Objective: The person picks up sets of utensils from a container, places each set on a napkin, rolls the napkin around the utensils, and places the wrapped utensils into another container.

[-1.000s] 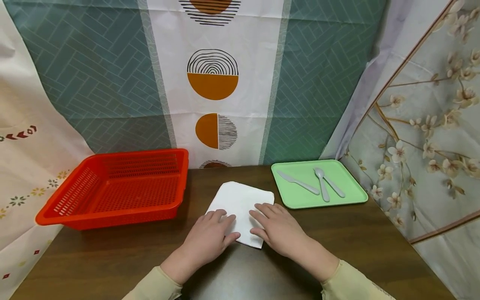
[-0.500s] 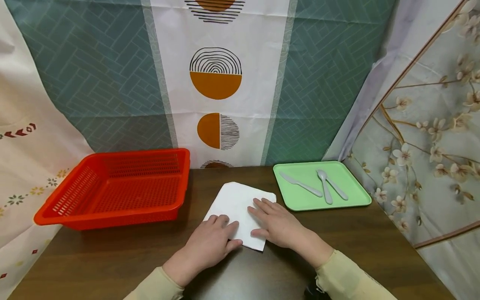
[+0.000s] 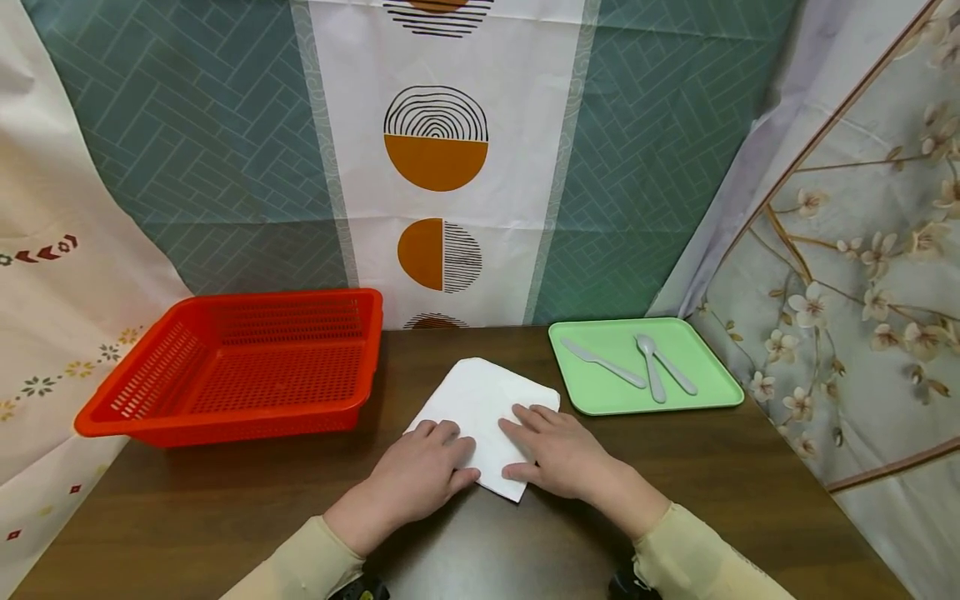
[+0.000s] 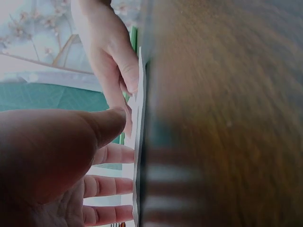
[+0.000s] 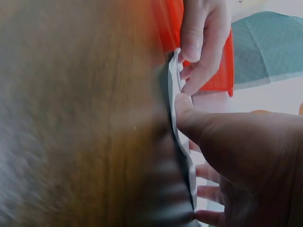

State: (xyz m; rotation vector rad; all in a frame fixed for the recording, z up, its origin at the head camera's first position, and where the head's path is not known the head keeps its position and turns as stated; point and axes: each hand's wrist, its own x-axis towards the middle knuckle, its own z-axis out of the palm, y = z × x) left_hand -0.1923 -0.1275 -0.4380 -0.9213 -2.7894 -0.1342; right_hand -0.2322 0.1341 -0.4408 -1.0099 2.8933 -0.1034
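Observation:
A white folded cloth or paper sheet (image 3: 483,400) lies tilted on the brown table, between both hands. My left hand (image 3: 423,471) rests on its lower left part with the fingers spread. On its right side lies my right hand (image 3: 558,450), fingertips touching the sheet. In the left wrist view the fingertips (image 4: 124,186) of the left hand press against the thin sheet (image 4: 140,118). The right wrist view has the right thumb (image 5: 185,111) at the edge of the sheet (image 5: 173,80), other fingers further along it. Whether it is cloth or paper I cannot tell.
A red plastic basket (image 3: 360,408) stands at the back left. At the back right a green tray (image 3: 600,400) carries a white knife (image 3: 602,362), a spoon (image 3: 651,368) and another utensil (image 3: 675,372) partly under the spoon. Patterned curtains (image 3: 645,167) hang behind the table.
Both hands stay on the white sheet, with only slight shifts of the fingers; the right hand has settled a little lower on it. The head view has shifted slightly.

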